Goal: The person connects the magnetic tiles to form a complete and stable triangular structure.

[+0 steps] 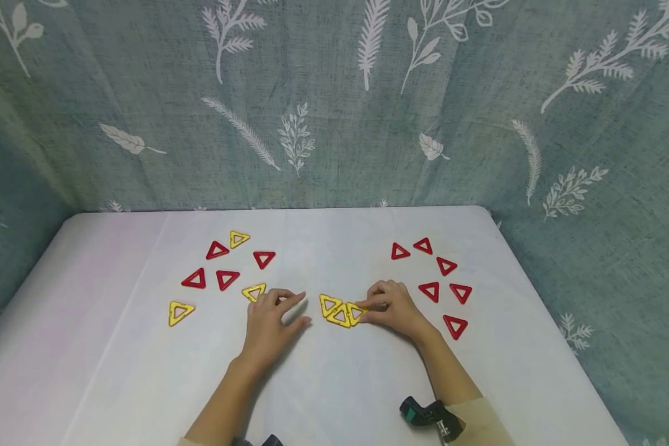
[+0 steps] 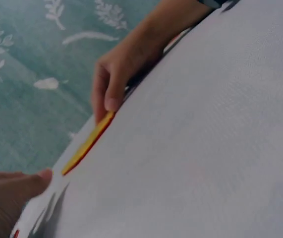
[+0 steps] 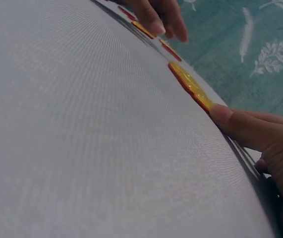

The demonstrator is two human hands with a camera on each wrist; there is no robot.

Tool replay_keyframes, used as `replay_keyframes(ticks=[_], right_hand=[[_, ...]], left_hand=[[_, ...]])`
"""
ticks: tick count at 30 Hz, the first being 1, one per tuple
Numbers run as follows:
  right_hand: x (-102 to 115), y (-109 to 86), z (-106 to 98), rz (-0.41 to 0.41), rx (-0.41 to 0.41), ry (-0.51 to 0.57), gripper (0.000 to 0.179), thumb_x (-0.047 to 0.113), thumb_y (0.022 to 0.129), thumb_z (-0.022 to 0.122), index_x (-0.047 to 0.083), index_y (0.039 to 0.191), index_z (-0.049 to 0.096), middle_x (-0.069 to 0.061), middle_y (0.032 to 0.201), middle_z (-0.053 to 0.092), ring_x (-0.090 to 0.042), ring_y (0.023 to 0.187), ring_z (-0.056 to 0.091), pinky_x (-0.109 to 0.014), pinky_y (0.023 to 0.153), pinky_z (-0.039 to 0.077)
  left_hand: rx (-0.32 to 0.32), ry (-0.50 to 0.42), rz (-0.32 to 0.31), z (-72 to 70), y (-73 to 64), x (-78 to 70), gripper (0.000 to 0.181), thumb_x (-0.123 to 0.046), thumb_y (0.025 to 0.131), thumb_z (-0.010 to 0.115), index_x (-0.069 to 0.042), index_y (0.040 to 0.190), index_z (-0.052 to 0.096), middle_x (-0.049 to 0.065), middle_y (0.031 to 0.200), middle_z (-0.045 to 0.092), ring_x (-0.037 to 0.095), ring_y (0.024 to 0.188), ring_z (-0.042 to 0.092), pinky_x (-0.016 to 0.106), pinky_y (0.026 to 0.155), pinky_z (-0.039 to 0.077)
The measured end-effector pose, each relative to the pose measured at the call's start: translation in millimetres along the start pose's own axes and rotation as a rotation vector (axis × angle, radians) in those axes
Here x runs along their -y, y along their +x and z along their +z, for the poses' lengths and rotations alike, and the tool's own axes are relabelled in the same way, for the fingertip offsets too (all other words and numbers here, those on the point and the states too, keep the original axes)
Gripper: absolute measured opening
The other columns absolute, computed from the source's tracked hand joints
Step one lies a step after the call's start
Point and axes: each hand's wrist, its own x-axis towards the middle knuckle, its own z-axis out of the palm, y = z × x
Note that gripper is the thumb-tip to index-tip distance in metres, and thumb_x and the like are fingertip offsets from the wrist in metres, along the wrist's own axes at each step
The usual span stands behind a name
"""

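Note:
Three yellow triangle magnetic tiles [image 1: 339, 315] lie edge to edge on the table in the middle of the head view. My right hand [image 1: 393, 308] pinches the rightmost of them at its right corner between thumb and fingers. In the right wrist view, the right thumb [image 3: 223, 114] presses on the end of the yellow row. To the left of the row is my left hand [image 1: 273, 325], thumb and index finger apart with nothing between them. A loose yellow triangle tile [image 1: 246, 293] lies just beyond the left hand, partly covered by it.
Several red triangle tiles [image 1: 227, 272] lie at the left, with two more yellow ones, one a yellow tile [image 1: 171, 313] nearer the left side. More red tiles [image 1: 455, 318] are scattered on the right. A patterned green curtain [image 1: 334, 142] hangs behind the white table [image 1: 122, 371].

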Motion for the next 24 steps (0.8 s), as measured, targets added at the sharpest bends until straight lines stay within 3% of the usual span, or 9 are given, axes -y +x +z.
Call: replay_keyframes(ticks=[6,13,18,24], right_hand=[[1,-2.5,0,0.001,-0.015,0.015,0.028,0.023,0.07,0.084,0.019,0.096,0.077,0.009,0.09,0.058,-0.009,0.087,0.046,-0.036,0.08,0.033],[2,0.6,3,-0.02,-0.02,0.021,0.027,0.023,0.07,0.083,0.018,0.096,0.077,0.009,0.09,0.059,-0.009,0.088,0.048,-0.036,0.081,0.034],[4,0.2,2,-0.013,-0.02,0.033,0.026,0.023,0.071,0.083,0.018,0.096,0.077,0.009,0.089,0.059,-0.01,0.089,0.048,-0.037,0.082,0.034],[2,-1.3,1,-0.042,-0.044,0.025,0.028,0.023,0.069,0.084,0.017,0.096,0.077,0.008,0.089,0.059,-0.01,0.087,0.049,-0.037,0.081,0.034]], left_hand=[[-0.063,0.017,-0.057,-16.4,-3.0,7.7,0.054,-0.028,0.073,0.081,-0.015,0.123,0.065,0.007,0.113,0.053,0.027,0.108,0.046,0.045,0.084,0.029],[-0.068,0.062,-0.117,-35.6,-3.2,39.1,0.062,-0.023,0.073,0.081,-0.007,0.129,0.058,0.015,0.118,0.049,0.034,0.112,0.04,0.053,0.09,0.022],[-0.047,0.062,-0.184,-38.7,-3.3,54.1,0.058,-0.023,0.078,0.076,-0.003,0.129,0.056,0.02,0.12,0.048,0.039,0.112,0.04,0.054,0.085,0.021],[-0.053,0.029,-0.217,-35.8,-4.2,57.0,0.052,-0.024,0.082,0.072,-0.003,0.127,0.058,0.021,0.116,0.049,0.039,0.109,0.041,0.054,0.084,0.019]])
